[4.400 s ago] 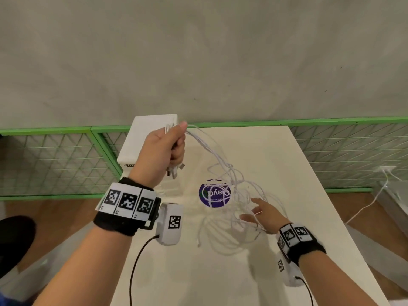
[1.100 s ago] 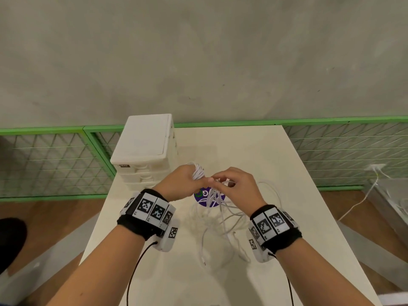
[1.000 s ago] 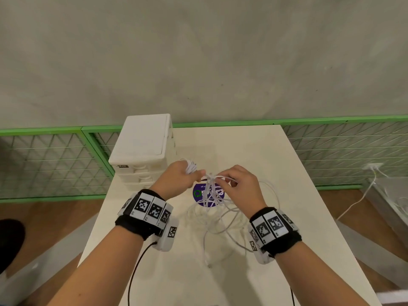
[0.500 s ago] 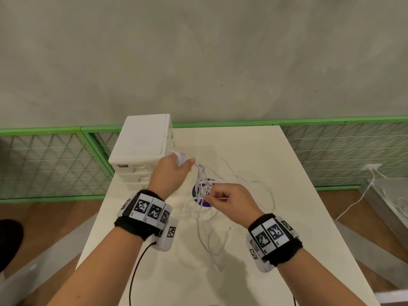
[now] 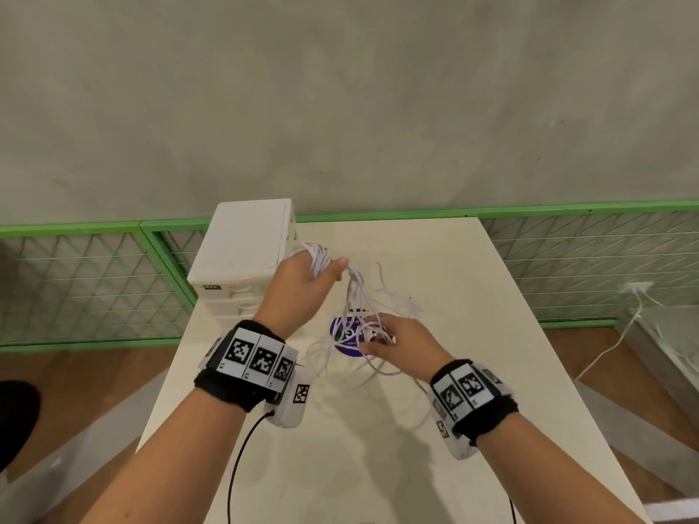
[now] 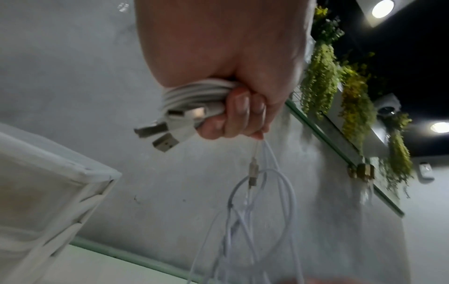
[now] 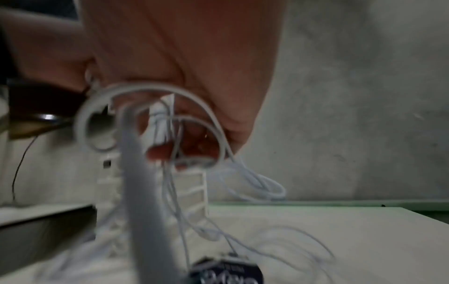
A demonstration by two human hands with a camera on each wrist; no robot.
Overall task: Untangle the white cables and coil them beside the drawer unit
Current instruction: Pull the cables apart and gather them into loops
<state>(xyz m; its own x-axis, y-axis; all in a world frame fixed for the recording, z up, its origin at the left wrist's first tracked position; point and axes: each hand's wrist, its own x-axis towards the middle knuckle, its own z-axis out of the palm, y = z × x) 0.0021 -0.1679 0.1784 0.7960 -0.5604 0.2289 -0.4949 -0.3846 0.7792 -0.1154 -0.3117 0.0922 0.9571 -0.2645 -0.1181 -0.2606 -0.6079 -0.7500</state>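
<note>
The left hand (image 5: 299, 285) is raised above the table, fist curled round a gathered bundle of white cables (image 5: 359, 300). In the left wrist view, several turns of cable pass through the curled fingers (image 6: 239, 115) and flat metal plug ends (image 6: 160, 134) jut out of the fist to one side. From the thumb side of this fist the loose strands drop almost straight down.

The right hand (image 5: 401, 344) sits lower and nearer the person, directly under and slightly right of the left hand. Its fingertips are drawn together on the hanging strands at the tangle. The right wrist view is blurred, so it appears to be pinching one or two strands, but which ones cannot be told.

The relation that matters: the cables run as a near-vertical line from the upper left hand to the lower right hand, then spill in loose loops onto the white table (image 5: 472, 334), over and around a round dark purple sticker (image 5: 342, 336). The right hand is the nearer one to the knot; the left acts as the anchor above.

The white drawer unit (image 5: 242, 259) stands at the table's far left corner, just beside and behind the left hand. The free table space to its right, where the coils probably belong, lies just beyond the hanging strands.

Farther out are a green mesh fence (image 5: 94, 281) and a grey wall (image 5: 340, 107).
</note>
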